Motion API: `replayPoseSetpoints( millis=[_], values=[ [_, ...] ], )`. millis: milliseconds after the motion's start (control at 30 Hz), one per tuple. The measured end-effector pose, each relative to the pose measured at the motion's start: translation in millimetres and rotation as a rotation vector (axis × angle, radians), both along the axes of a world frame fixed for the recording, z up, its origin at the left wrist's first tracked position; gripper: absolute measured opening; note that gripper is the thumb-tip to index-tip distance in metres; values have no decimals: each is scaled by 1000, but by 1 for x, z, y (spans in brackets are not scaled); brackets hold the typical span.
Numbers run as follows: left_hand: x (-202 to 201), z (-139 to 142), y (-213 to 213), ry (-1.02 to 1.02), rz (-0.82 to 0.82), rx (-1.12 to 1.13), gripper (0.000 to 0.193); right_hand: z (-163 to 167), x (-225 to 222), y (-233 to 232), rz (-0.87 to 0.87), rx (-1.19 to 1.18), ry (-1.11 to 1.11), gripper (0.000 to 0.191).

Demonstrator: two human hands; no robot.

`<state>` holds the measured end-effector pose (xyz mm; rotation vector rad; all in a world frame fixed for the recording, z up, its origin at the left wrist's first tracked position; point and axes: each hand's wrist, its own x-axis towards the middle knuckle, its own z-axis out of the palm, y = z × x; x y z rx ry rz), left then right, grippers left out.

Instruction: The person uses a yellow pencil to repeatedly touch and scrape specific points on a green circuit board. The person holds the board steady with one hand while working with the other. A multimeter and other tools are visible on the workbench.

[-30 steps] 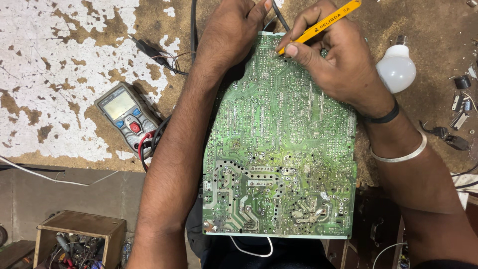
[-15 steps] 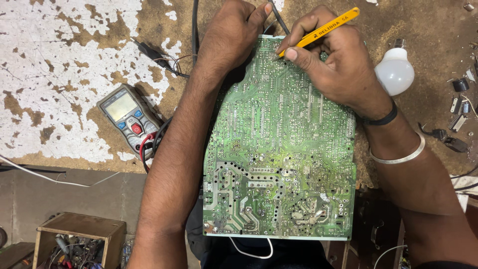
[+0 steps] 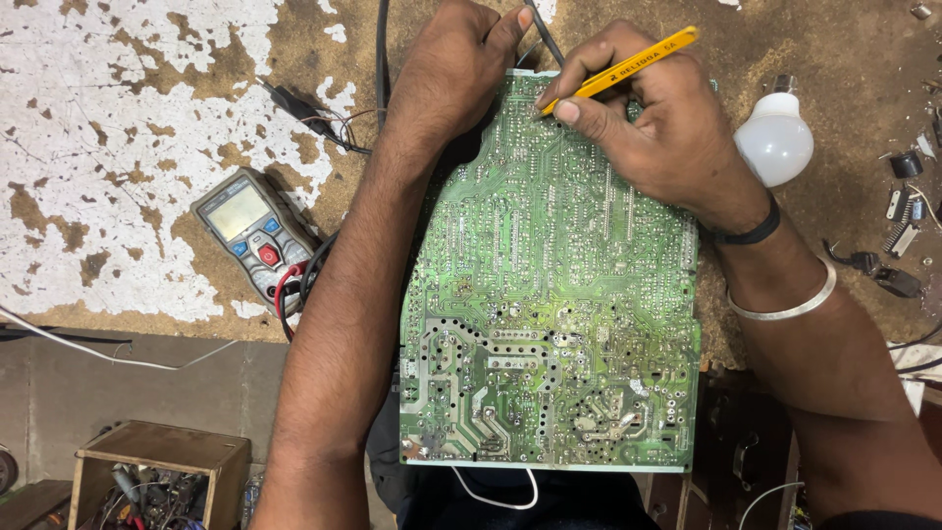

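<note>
A large green circuit board (image 3: 549,324) lies solder side up in front of me, reaching over the bench's near edge. My right hand (image 3: 653,123) pinches a yellow pencil-shaped tool (image 3: 620,69) with its tip on the board's far edge. My left hand (image 3: 461,64) is closed on the board's far left corner, beside a thin dark rod (image 3: 545,34) that passes between the two hands. A black band and a metal bangle sit on my right wrist.
A grey multimeter (image 3: 257,238) with red and black leads lies left of my left arm on the worn, flaking bench (image 3: 118,147). A white bulb (image 3: 775,137) and small loose parts (image 3: 898,231) lie at the right. A wooden box (image 3: 162,471) of parts sits lower left.
The yellow tool's tip has shifted slightly left along the board's far edge. The left hand and board have stayed in place.
</note>
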<state>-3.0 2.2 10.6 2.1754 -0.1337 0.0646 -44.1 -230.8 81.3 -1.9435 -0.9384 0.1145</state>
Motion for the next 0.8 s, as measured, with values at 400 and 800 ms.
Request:
replayPoseSetpoints(
  millis=[400, 800],
  values=[
    [1, -3, 0, -31, 6, 6, 55, -5, 4, 0, 21, -10, -38, 21],
    [1, -3, -1, 14, 5, 10, 54, -4, 3, -1, 0, -28, -79, 23]
  ],
)
